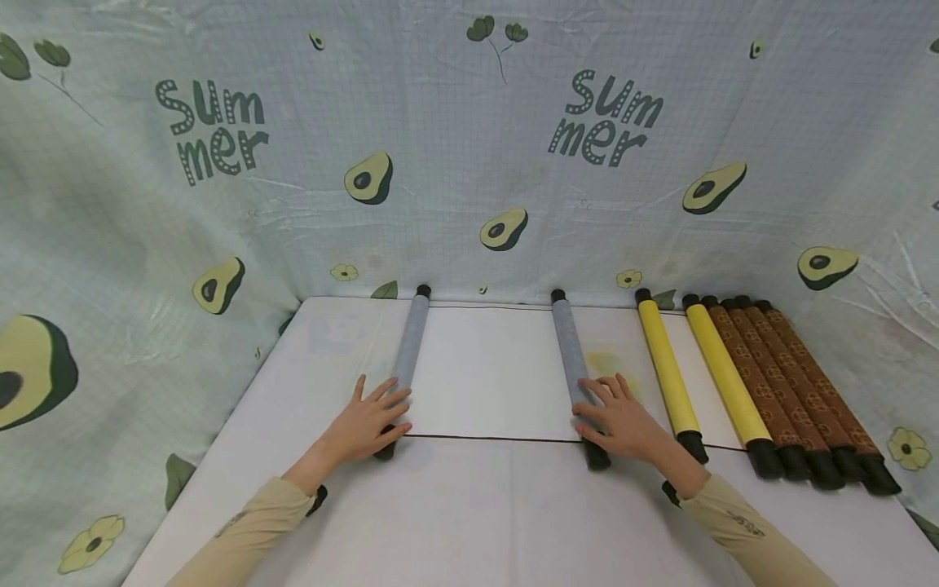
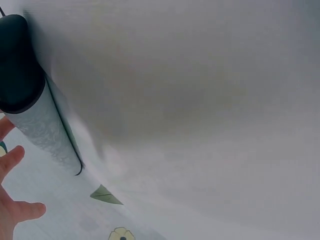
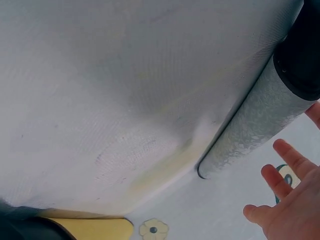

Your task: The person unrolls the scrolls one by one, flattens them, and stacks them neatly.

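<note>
Left hand (image 1: 367, 425) and right hand (image 1: 622, 420), fingers spread, are lying over the near parts of one pale-grey, black-ended cylindrical roll (image 1: 414, 338) and its twin (image 1: 568, 342), long axes running forward.

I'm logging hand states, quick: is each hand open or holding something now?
Left hand: open, fingers spread at the left gray roll.
Right hand: open, fingers spread at the right gray roll.

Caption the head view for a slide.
Left hand at the left gray roll, right hand at the right gray roll; yellow rolls and brown rolls farther right on a white table.
</note>
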### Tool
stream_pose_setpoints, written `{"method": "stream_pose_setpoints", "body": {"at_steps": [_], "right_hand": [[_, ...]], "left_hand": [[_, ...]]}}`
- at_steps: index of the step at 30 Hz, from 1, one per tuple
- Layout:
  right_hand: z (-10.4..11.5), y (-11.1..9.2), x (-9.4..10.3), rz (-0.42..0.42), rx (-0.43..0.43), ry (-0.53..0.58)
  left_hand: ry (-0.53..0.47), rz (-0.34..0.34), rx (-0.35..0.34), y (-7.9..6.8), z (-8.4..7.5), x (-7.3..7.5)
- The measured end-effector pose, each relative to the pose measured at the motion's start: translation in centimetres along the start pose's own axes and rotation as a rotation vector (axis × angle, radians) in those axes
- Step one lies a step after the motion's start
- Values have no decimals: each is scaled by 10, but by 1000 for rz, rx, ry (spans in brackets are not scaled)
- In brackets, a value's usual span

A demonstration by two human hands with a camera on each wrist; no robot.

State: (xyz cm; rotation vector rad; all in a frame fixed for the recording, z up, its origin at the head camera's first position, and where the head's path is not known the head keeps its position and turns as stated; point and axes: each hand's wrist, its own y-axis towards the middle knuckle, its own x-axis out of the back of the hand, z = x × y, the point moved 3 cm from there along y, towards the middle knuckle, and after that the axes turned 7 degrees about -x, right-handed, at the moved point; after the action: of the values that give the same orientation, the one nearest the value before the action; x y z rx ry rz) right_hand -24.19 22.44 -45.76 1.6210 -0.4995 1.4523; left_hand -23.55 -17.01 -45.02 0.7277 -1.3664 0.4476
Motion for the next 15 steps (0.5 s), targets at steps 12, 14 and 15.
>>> {"method": "stream_pose_setpoints", "body": {"at_steps": [12,14,15], "right_hand": [[-6,-7,1,60,-14,-7],[-7,-8,0,55,-8,-9],[-7,-9,0,52,-6,-14]], "left_hand": [[19,2,21,-8,4,0],[22,5,19,-9,4,0],[24,7,18,-10,5,-1]]}}
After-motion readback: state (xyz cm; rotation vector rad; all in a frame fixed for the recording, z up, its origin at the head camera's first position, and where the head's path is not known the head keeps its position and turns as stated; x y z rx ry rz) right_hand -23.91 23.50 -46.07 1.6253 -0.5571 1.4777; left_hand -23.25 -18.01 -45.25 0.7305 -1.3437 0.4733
